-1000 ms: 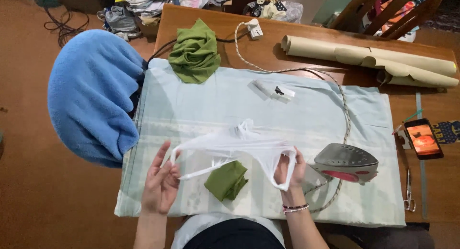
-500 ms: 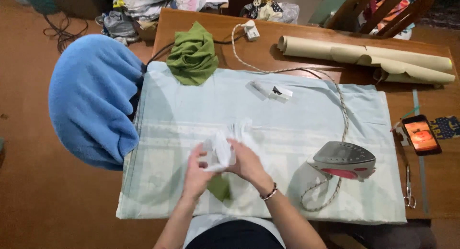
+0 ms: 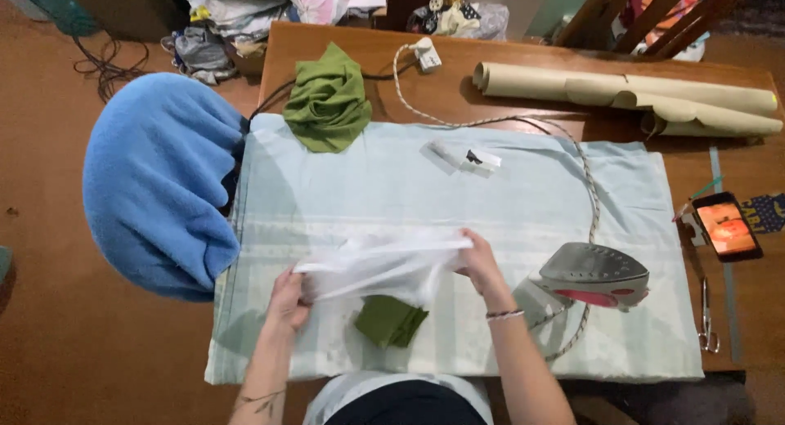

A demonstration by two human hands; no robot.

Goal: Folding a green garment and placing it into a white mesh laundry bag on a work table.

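The table (image 3: 523, 94) is brown wood and carries a pale blue-green sheet (image 3: 491, 204) spread flat over most of its top. A blue fleece cover (image 3: 155, 180) bulges over a rounded object just beside the sheet's left edge. Two cream paper rolls (image 3: 630, 94) lie across the far right of the table, well apart from the hands. A crumpled green cloth (image 3: 329, 102) rests at the far left corner of the sheet, partly on bare wood. An iron (image 3: 593, 274) sits on the sheet to the right of the hands, grey on top with a red band; its braided cord (image 3: 589, 188) runs up the sheet to a white plug (image 3: 425, 55) on the table. The white garment (image 3: 380, 266) is stretched horizontally above the near middle of the sheet, between both hands. The left hand (image 3: 286, 298) is clenched on the garment's left end; the right hand (image 3: 478, 257) grasps its right end with fingers closed. A small folded green cloth (image 3: 391, 320) lies on the sheet just below the garment, between the forearms. A phone (image 3: 726, 227) with a lit orange screen lies at the table's right edge. Scissors (image 3: 707, 315) lie below the phone. A small white tag (image 3: 466, 157) lies on the far middle of the sheet.
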